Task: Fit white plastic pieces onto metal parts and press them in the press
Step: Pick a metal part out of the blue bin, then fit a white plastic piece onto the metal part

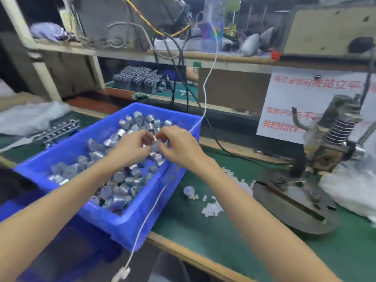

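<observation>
Main thing I notice from my end is the white cord (205, 98) hanging down from the shelf (223, 60). It crosses the right side of the blue bin (130, 226) and dangles off the front edge of the green mat (223, 231). A paper sign (284, 98) with red characters stands at the mat's back right, with a crumpled clear bag (30, 117) at the left edge and a white bag (350, 186) at the right. The shelf's a mess: black cables (179, 64), red-and-yellow wires (150, 25), a clear bottle (211, 23).
</observation>
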